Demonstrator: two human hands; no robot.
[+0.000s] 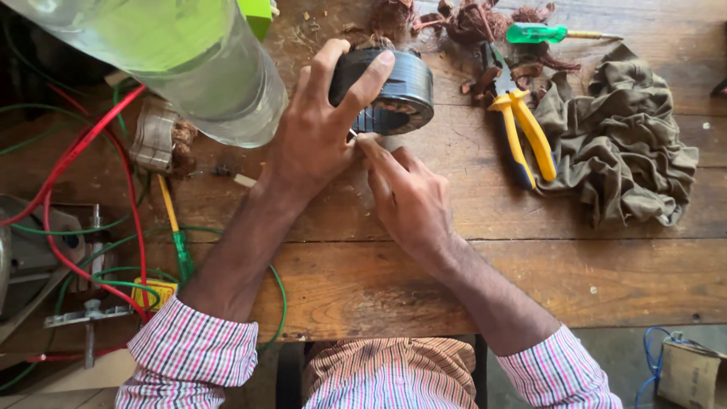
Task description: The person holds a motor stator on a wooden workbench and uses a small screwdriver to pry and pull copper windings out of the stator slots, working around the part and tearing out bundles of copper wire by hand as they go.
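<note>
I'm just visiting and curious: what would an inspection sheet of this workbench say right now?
Surface: worn wooden table, scattered with small debris.
Job's things: dark ring-shaped motor core, tipped on the table; a thin object at its lower edge is too small to identify.
Clutter: yellow-handled pliers, green-handled screwdriver, crumpled olive cloth, tangle of brown wire, clear plastic bottle, metal part with brown windings.
Grips: left hand wraps the core; right hand pinches at the core's lower edge.
Cables: red wires and green wires loop at the left.
Surroundings: cardboard box with blue wire on the floor.
</note>
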